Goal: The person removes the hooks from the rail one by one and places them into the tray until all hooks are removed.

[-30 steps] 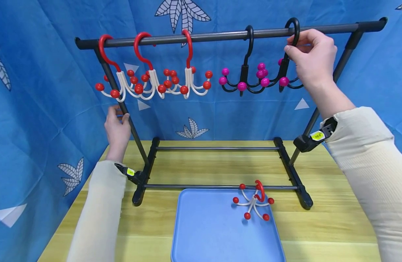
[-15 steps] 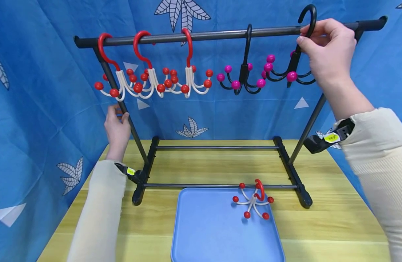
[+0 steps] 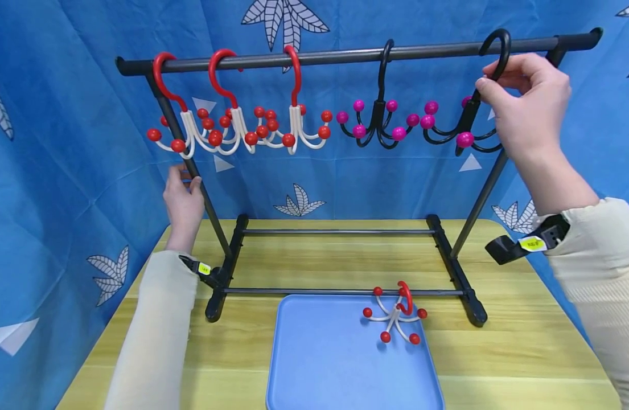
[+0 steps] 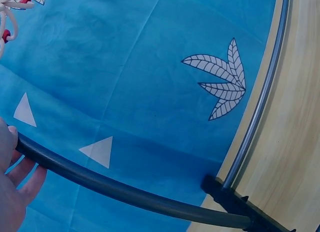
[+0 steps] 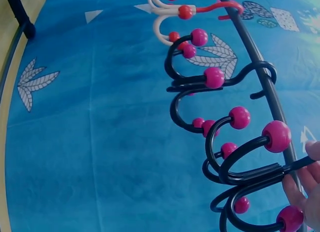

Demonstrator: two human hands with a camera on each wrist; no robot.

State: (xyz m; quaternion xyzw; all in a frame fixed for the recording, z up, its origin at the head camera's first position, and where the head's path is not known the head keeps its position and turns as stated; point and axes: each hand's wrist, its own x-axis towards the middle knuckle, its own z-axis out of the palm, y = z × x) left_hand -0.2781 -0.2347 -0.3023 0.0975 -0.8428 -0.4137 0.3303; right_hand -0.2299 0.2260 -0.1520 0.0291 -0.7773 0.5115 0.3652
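Note:
My right hand (image 3: 537,108) pinches the neck of a black multi-hook hanger (image 3: 467,118) with magenta ball tips. Its hook arches over the right part of the rack's top rail (image 3: 427,52); the right wrist view leaves that hook out of frame. A second black hanger (image 3: 378,117) hangs to its left, apart from it. At far left, my left hand (image 3: 183,199) holds the rack's left post (image 4: 110,187), fingers passing behind it. Three white hangers with red hooks and balls hang on the rail's left half, the nearest to the middle being this white hanger (image 3: 295,122).
A blue tray (image 3: 345,370) lies on the wooden table (image 3: 519,341) in front of the rack. At its back right corner is another white hanger (image 3: 396,314) with red balls. A black rack foot (image 3: 465,285) stands right of the tray. Blue patterned cloth (image 3: 334,188) hangs behind.
My right hand has lifted the black hanger above the rail, carried it to the right and lowered it onto the rail again. The other black hanger has swung slightly. My left hand stays put.

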